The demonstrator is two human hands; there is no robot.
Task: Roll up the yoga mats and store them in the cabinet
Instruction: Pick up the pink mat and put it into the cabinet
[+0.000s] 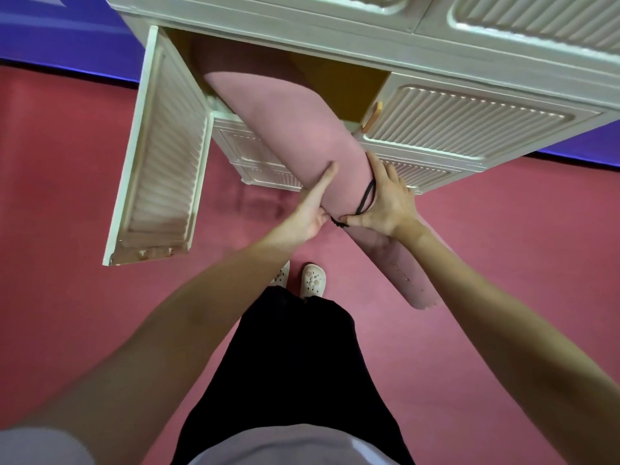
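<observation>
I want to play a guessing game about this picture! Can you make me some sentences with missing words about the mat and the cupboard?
1. The rolled mat is the colour ____.
2. The far end of the mat is poking into the ____ compartment of the cupboard.
3. A black ____ is wrapped around the mat next to the right hand.
4. The left hand rests on the mat, and the cupboard door beside it is swung ____.

Missing words: pink; open; strap; open
</observation>
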